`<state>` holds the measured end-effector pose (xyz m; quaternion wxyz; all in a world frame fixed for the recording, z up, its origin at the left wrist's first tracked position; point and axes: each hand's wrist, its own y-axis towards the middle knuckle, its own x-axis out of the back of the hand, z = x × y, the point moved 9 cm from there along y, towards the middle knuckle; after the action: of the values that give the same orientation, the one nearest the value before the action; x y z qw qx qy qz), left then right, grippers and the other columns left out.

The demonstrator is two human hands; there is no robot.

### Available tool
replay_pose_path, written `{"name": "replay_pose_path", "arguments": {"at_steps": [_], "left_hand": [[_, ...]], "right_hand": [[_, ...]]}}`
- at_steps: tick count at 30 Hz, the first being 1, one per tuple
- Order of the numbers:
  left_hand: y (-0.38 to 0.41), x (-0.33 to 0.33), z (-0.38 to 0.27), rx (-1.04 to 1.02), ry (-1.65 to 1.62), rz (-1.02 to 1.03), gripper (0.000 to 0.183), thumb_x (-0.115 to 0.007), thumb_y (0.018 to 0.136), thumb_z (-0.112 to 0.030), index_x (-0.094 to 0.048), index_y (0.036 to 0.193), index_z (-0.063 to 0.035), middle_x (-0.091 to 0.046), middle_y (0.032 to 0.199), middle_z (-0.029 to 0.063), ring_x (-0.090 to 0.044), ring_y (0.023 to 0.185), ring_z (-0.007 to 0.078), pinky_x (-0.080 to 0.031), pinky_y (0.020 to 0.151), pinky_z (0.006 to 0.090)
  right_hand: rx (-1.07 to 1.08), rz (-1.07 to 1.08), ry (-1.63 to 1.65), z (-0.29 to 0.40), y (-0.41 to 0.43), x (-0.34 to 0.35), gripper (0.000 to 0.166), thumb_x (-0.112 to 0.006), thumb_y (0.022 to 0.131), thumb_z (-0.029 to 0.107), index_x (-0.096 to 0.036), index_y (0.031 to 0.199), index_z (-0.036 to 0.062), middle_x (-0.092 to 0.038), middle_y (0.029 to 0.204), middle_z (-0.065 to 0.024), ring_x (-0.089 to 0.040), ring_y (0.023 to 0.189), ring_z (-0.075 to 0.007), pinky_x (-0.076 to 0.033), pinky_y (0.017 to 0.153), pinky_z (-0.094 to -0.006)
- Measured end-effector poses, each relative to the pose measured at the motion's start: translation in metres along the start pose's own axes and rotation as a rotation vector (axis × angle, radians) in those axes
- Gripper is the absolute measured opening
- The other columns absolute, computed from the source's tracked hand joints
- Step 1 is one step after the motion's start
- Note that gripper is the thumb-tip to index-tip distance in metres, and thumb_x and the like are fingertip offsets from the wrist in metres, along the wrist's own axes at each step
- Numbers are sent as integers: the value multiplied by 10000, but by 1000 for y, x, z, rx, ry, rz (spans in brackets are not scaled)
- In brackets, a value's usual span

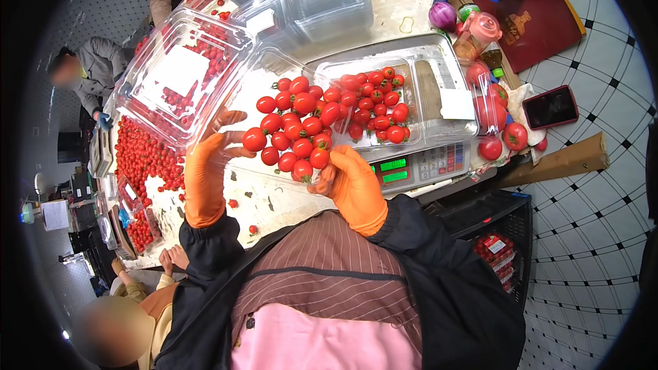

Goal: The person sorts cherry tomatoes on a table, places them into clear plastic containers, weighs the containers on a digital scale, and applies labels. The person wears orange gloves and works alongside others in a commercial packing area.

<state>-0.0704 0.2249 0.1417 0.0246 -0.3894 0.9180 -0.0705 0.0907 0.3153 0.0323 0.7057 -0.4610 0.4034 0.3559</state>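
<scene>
A clear plastic clamshell box [272, 180] full of red cherry tomatoes [295, 123] is held up in front of me. Its lid, bearing a white label [185, 69], stands open on the left. My left hand [208, 172], in an orange glove, holds the box at its left side, fingers partly behind clear plastic. Gloved the same way, my right hand [354, 187] grips the near right corner. Just beyond, a second open clamshell [416, 97] with cherry tomatoes rests on the metal pan [380, 49] of a digital scale [421, 167].
Stacked clear boxes [329, 2] stand at the back. Loose cherry tomatoes [141, 151] cover the table's left side. Large tomatoes [514, 136], a pink-lidded jug [480, 31] and a phone [550, 107] sit right. A black crate [522, 246] is below. Other people are at the left.
</scene>
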Motion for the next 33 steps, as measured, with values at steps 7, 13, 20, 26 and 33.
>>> {"name": "replay_pose_path", "arguments": {"at_steps": [7, 13, 20, 26, 33], "left_hand": [[-7, -12, -25, -97, 6, -16, 575, -494, 860, -302, -472, 1305, 60, -548, 1222, 207, -624, 945, 242, -508, 777, 350], [-6, 4, -6, -28, 40, -8, 649, -495, 872, -316, -379, 1383, 67, -533, 1248, 253, -623, 920, 281, -533, 730, 358], [-11, 5, -13, -21, 18, -40, 598, -505, 865, -288, -434, 1336, 73, -554, 1195, 215, -642, 916, 267, -541, 712, 347], [-12, -1, -21, -94, 26, -70, 587, -488, 876, -276, -422, 1348, 67, -532, 1230, 231, -638, 932, 272, -537, 733, 349], [-7, 6, -8, -24, 28, 12, 641, -478, 895, -312, -348, 1405, 56, -495, 1297, 249, -631, 965, 319, -521, 765, 349]], "right_hand": [[84, 48, -42, 9, -10, -10, 122, -448, 991, 139, -488, 932, 40, -541, 700, -57, -591, 644, -173, -568, 679, -386], [1, 34, 34, -10, 0, -2, 118, -453, 987, 130, -487, 914, 44, -543, 691, -72, -587, 637, -188, -572, 689, -401], [-33, 119, 19, -17, 2, -3, 114, -456, 985, 153, -502, 945, 57, -567, 741, -66, -597, 700, -199, -547, 746, -412], [63, 131, -110, 3, -1, -13, 142, -435, 993, 157, -486, 900, 63, -559, 742, -76, -596, 695, -204, -546, 752, -425], [34, 86, -23, -5, 5, -7, 139, -433, 991, 124, -464, 897, 27, -551, 697, -91, -588, 638, -190, -573, 693, -410]]}}
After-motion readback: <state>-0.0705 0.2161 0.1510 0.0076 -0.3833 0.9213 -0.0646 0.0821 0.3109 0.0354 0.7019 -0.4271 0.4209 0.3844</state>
